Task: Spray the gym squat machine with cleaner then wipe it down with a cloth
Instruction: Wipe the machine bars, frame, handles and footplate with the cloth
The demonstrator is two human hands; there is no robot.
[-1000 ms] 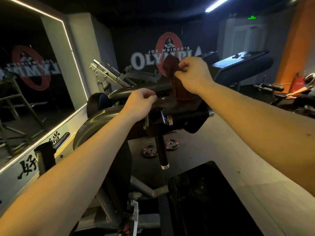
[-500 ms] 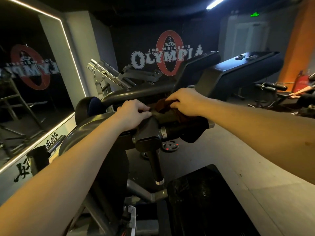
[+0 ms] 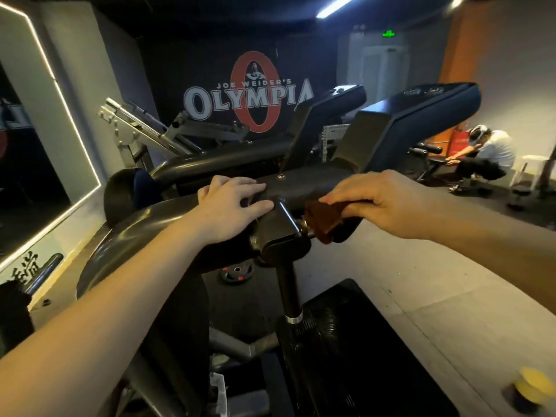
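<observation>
— Dark gym wall (image 3: 186, 55) at twelve o'clock: what does the banner (image 3: 249, 97) say?
— "JOE WEIDER'S OLYMPIA", white over a red O. At one o'clock the green sign (image 3: 389, 33) is too small to read; at nine o'clock the painted characters (image 3: 25, 267) are cut off.
— And the hands?
— The left hand (image 3: 231, 206) lies flat, fingers spread, on the squat machine (image 3: 301, 188), holding nothing. The right hand (image 3: 382, 200) pinches a brown cloth (image 3: 323, 216) against the machine, at three o'clock from the left.
— Five o'clock?
— Some yellow-topped thing (image 3: 531, 386) on the grey floor (image 3: 421, 296), too blurred to name.
</observation>
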